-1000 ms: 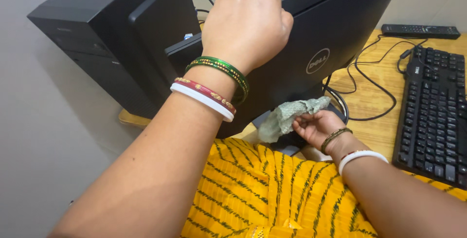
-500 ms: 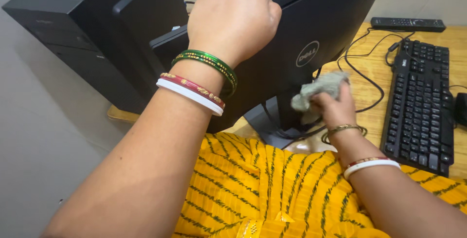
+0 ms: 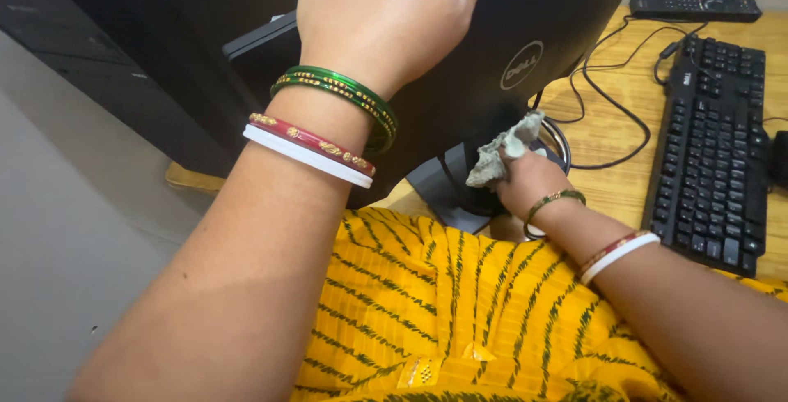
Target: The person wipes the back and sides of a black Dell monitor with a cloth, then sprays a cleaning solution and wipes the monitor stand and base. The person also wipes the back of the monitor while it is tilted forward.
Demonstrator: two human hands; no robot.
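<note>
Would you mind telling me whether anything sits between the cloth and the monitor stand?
Nothing visible does: the right hand presses the cloth right at the stand. Cables lie beside it, not between.

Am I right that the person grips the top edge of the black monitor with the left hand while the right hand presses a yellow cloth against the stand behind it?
Not quite: the cloth is pale grey-green, not yellow, as the head view shows. The yellow is the person's garment. The left hand does grip the monitor at its top edge, and the right hand holds the cloth at the stand.
</note>
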